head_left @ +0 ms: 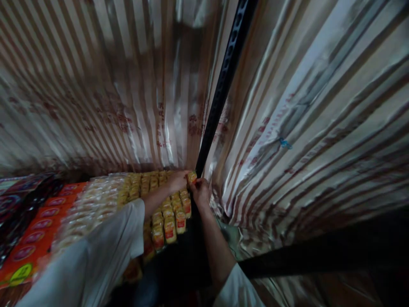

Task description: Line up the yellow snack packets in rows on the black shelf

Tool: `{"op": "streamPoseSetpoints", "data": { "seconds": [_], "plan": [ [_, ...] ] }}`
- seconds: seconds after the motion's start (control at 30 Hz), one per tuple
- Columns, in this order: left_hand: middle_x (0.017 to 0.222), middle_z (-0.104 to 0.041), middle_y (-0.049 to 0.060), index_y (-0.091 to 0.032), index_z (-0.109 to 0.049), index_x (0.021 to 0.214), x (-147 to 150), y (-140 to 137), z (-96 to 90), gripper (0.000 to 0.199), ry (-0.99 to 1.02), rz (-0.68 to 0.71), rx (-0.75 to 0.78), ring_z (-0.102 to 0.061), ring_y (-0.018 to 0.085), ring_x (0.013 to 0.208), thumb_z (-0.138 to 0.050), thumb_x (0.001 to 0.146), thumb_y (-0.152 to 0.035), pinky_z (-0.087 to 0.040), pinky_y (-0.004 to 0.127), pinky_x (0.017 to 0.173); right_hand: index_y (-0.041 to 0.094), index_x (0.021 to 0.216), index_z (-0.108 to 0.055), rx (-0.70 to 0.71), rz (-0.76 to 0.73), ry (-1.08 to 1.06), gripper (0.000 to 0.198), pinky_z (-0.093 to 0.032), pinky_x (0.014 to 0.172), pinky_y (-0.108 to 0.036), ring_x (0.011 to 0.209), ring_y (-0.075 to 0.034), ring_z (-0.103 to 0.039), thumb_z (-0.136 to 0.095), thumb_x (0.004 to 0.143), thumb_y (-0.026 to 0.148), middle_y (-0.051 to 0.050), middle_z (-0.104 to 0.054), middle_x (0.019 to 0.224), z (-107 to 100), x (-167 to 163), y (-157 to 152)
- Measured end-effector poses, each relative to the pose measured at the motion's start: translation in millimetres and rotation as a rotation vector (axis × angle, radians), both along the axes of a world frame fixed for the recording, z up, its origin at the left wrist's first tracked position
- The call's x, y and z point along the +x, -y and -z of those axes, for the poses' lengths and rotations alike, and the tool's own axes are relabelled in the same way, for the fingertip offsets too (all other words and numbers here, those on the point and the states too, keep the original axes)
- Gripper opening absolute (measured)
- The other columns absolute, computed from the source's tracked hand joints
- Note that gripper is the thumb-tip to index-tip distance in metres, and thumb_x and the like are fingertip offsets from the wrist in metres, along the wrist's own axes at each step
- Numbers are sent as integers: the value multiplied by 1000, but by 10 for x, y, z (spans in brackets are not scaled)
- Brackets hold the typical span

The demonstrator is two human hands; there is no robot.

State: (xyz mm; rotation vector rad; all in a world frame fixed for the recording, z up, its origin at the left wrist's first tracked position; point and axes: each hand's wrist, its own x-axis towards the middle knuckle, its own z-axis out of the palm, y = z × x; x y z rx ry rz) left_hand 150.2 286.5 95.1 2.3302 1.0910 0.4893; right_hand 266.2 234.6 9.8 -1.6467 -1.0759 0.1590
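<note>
At the far right end of a shelf, my left hand (178, 181) and my right hand (202, 194) meet around a small yellow wrapped snack pack (191, 176). The right fingers are bent against its near right side. My left fingers reach its left side, and their tips are partly hidden. Beneath my left forearm stand close rows of similar yellow packs (170, 228), some with a red label on the front. The front pieces near my left sleeve are dark and blurred.
Left of the yellow rows lie clear-wrapped pale packs (100, 196), orange packages (47, 221) and dark shiny packages (19, 204). A black perforated upright post (220, 91) rises behind my hands. Striped plastic sheeting (143, 85) with red print hangs behind and to the right; a dark bar (319, 247) crosses lower right.
</note>
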Motion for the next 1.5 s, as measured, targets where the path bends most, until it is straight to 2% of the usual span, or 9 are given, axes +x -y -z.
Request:
{"op": "streamPoseSetpoints", "data": {
  "seconds": [0.23, 0.5, 0.63, 0.83, 1.03, 1.17, 1.27, 1.37, 1.5],
  "plan": [
    [105, -66, 2, -21, -65, 101, 48, -171, 236, 35, -141, 95, 183, -54, 17, 105, -47, 72, -12, -38, 29, 98, 21, 75, -52, 11, -94, -131, 20, -46, 63, -28, 65, -17, -57, -53, 68, 39, -2, -62, 70, 254, 79, -191],
    [111, -63, 7, -16, -65, 100, 44, -230, 414, 33, -156, 83, 248, -47, 20, 115, -47, 73, -12, -33, 31, 103, 21, 73, -59, -30, -173, -135, 16, -48, 69, -30, 69, -18, -60, -46, 72, 30, -1, -64, 71, 340, 86, -123],
    [119, -59, 8, -16, -63, 104, 32, -216, 417, 34, -173, 111, 266, -43, 21, 119, -49, 74, -14, -32, 33, 104, 22, 81, -62, -66, -189, -123, 19, -48, 72, -31, 73, -18, -61, -47, 72, 29, -1, -67, 78, 358, 63, -70],
    [135, -46, 8, -14, -56, 116, 34, -153, 395, 41, -263, 130, 255, -32, 22, 129, -48, 75, -16, -27, 36, 107, 22, 77, -63, -48, -229, -114, 21, -49, 75, -31, 78, -18, -62, -43, 72, 26, -1, -69, 81, 394, 40, -9],
    [129, -52, 7, -19, -58, 113, 29, -116, 387, 36, -275, 109, 284, -40, 22, 122, -49, 77, -19, -30, 38, 102, 22, 77, -63, -50, -218, -101, 21, -49, 76, -32, 79, -18, -63, -43, 72, 25, -2, -69, 82, 437, 26, -22],
    [129, -52, 6, -20, -60, 110, 21, -107, 359, 34, -277, 102, 272, -43, 23, 118, -47, 79, -17, -32, 39, 101, 22, 73, -62, 4, -249, -117, 19, -48, 82, -34, 87, -18, -63, -43, 71, 23, -2, -69, 91, 428, 29, -31],
    [128, -53, 8, -18, -61, 109, 32, -97, 330, 34, -276, 107, 263, -43, 23, 120, -48, 77, -16, -30, 38, 102, 22, 71, -62, 28, -250, -149, 19, -46, 88, -35, 94, -18, -61, -43, 72, 24, -3, -69, 98, 417, 38, -14],
    [130, -52, 10, -15, -58, 113, 47, -84, 309, 38, -274, 96, 240, -42, 23, 123, -47, 77, -14, -29, 37, 104, 21, 71, -63, 37, -190, -172, 23, -43, 92, -37, 100, -19, -59, -42, 75, 26, -6, -65, 108, 415, 51, 18],
    [136, -46, 11, -14, -54, 119, 46, -70, 304, 43, -263, 87, 219, -36, 22, 128, -47, 76, -13, -26, 37, 107, 19, 81, -65, 41, -138, -191, 26, -41, 95, -37, 103, -19, -58, -40, 77, 26, -8, -65, 109, 402, 54, 108]
  ]
}}
